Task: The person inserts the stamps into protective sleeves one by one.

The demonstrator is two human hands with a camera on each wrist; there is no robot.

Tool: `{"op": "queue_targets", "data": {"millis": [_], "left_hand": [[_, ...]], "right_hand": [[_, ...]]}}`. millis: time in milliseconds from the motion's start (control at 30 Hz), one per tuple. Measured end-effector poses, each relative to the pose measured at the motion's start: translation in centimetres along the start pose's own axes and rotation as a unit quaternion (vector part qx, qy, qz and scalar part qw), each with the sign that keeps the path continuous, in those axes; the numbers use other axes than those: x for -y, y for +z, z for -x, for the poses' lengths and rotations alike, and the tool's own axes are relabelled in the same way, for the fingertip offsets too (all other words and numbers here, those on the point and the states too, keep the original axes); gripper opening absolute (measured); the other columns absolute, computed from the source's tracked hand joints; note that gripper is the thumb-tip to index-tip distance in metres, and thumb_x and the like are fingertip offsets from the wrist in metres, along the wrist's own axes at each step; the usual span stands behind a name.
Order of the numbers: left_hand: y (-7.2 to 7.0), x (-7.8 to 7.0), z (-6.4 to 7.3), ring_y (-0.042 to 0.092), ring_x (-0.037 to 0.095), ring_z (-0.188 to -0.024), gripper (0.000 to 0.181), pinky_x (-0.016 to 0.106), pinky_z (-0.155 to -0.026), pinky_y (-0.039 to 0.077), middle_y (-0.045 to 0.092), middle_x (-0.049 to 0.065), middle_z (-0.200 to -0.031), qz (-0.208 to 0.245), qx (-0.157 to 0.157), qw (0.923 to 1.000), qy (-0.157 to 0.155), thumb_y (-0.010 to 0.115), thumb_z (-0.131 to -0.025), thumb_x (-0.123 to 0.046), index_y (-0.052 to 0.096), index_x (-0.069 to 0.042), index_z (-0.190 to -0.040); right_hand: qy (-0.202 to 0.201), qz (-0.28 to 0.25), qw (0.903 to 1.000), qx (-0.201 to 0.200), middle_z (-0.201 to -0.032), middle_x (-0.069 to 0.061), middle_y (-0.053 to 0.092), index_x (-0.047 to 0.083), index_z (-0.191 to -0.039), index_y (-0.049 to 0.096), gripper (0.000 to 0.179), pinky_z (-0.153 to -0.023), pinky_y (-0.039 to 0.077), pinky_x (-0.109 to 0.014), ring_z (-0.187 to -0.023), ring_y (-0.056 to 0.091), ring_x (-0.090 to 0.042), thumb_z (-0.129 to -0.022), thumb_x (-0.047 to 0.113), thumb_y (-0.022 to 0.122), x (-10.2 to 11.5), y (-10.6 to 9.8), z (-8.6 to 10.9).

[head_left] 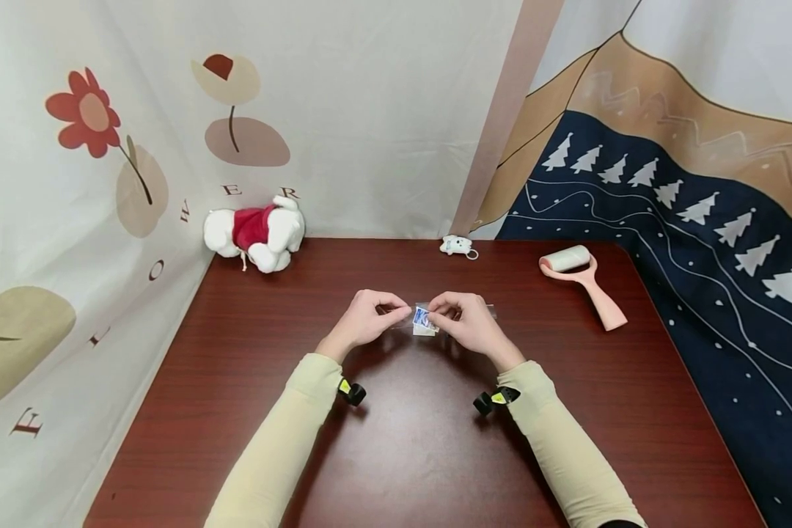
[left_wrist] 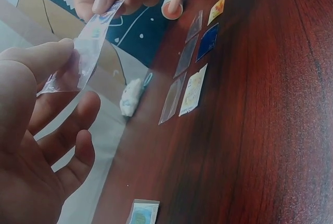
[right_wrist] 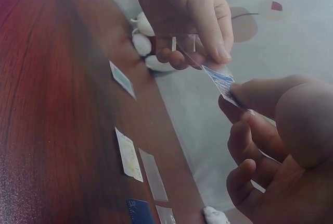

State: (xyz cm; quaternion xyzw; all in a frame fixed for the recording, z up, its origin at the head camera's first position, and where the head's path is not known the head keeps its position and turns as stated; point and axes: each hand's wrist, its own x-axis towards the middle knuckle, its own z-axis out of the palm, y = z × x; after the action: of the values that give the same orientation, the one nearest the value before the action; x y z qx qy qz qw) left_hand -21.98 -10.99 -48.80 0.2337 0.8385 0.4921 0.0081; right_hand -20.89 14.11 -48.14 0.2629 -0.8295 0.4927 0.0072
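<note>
Over the middle of the table, both hands hold a small clear plastic sleeve and a blue-and-white stamp (head_left: 422, 317) between them. My left hand (head_left: 368, 317) pinches the clear sleeve (left_wrist: 78, 67) between thumb and index finger, its other fingers loosely bent. Thumb and fingers of my right hand (head_left: 467, 320) grip the stamp, which overlaps the sleeve's end nearest that hand; how far it lies inside, I cannot tell. On the table below are a cream stamp (left_wrist: 193, 89), a dark blue stamp (left_wrist: 208, 41) and an orange-yellow stamp (left_wrist: 216, 10), with flat clear sleeves (left_wrist: 172, 99) alongside.
A sleeved greenish stamp (left_wrist: 144, 212) lies apart on the table (head_left: 396, 440). At the back left lies a white plush toy (head_left: 254, 233) in red. A small white animal figure (head_left: 457, 246) is at the back edge, and a pink-handled roller (head_left: 587, 282) at the right.
</note>
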Motion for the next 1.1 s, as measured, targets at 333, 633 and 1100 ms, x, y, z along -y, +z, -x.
{"op": "queue_targets", "data": {"millis": [333, 633, 1100], "left_hand": [[0.18, -0.09, 0.04, 0.065, 0.009, -0.073, 0.008, 0.029, -0.072, 0.056, 0.076, -0.005, -0.083, -0.009, 0.007, 0.9999, 0.002, 0.077, -0.098, -0.018, 0.082, -0.012, -0.095], [0.06, -0.25, -0.19, 0.066, 0.01, -0.073, 0.007, 0.026, -0.069, 0.054, 0.077, -0.005, -0.083, 0.002, -0.005, 1.0, 0.008, 0.078, -0.097, -0.017, 0.083, -0.012, -0.094], [0.1, -0.5, -0.03, 0.066, 0.008, -0.074, 0.006, 0.028, -0.069, 0.056, 0.078, -0.004, -0.086, 0.003, -0.005, 1.0, 0.008, 0.079, -0.095, -0.018, 0.083, -0.013, -0.094]], "right_hand": [[0.004, -0.011, 0.9999, -0.003, -0.086, -0.002, 0.077, 0.008, -0.101, 0.077, 0.007, -0.066, 0.054, -0.027, -0.073, 0.066, -0.015, -0.095, 0.005, 0.077, -0.2, 0.01, 0.07], [0.001, -0.005, 1.0, 0.004, -0.084, -0.001, 0.076, 0.009, -0.101, 0.078, 0.008, -0.066, 0.054, -0.027, -0.072, 0.065, -0.014, -0.094, 0.005, 0.078, -0.03, -0.35, 0.0], [0.005, 0.001, 1.0, -0.002, -0.083, 0.001, 0.076, 0.009, -0.099, 0.079, 0.006, -0.064, 0.053, -0.026, -0.07, 0.065, -0.012, -0.093, 0.008, 0.079, 0.16, -0.24, -0.11]]}}
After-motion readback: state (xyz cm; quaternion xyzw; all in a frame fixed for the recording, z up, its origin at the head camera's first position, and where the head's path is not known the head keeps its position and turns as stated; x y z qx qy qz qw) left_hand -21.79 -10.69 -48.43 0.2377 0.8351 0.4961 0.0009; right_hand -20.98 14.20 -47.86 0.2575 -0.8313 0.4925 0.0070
